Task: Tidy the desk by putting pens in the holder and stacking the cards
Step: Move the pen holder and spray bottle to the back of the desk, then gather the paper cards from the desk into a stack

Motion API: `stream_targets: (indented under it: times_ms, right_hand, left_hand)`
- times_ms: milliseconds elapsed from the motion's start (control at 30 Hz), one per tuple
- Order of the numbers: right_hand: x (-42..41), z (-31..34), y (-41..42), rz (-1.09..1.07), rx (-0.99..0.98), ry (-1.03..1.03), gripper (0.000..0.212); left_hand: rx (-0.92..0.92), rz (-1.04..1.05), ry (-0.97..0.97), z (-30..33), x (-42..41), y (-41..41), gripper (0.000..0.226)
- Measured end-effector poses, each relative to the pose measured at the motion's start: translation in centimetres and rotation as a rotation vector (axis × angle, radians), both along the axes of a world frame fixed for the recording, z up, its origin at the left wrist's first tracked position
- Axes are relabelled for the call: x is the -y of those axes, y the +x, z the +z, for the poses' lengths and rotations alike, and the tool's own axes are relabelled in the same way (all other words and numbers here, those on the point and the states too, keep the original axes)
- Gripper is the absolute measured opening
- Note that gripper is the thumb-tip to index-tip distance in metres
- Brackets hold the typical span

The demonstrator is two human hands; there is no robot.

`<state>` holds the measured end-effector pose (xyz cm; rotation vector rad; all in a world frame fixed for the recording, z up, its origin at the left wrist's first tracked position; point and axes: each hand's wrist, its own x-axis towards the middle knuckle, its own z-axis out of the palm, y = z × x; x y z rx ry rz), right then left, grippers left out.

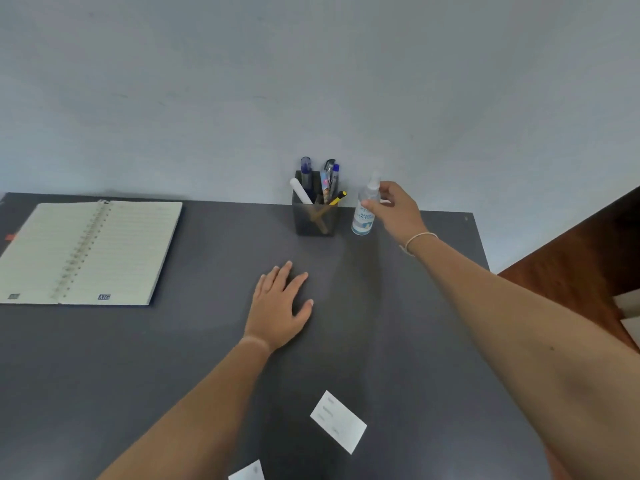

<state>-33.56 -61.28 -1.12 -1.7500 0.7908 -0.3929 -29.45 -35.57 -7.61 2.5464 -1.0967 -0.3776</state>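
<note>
A dark square pen holder (314, 219) stands at the back of the grey desk (173, 358), filled with several pens and markers (327, 183). A white card (338, 421) lies near the front edge, and a second card (247, 472) shows partly at the bottom of the view. My left hand (278, 308) rests flat on the desk, fingers apart, holding nothing. My right hand (393, 209) reaches to a hand sanitizer spray bottle (364, 213) just right of the holder, thumb and fingers touching its upper part.
An open spiral notebook (86, 252) lies at the back left. A pale wall rises right behind the desk. A brown wooden surface (581, 265) sits past the desk's right edge.
</note>
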Motion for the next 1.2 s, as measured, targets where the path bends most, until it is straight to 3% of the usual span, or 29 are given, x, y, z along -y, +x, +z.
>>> stream_targets:
  times_ms: [300, 700, 1200]
  right_hand:
    - [1.0, -1.3, 1.0, 0.014, 0.028, -0.013, 0.037]
    - [0.9, -0.7, 0.5, -0.062, 0.079, 0.012, 0.046]
    - [-7.5, 0.6, -9.5, -0.105, 0.035, 0.04, 0.041]
  left_hand:
    - [0.093, 0.008, -0.016, -0.9, -0.2, -0.1, 0.052]
    - [0.052, 0.005, -0.013, -0.8, -0.3, 0.0, 0.052]
    - [-0.014, -0.03, -0.075, 4.4, -4.3, -2.9, 0.049]
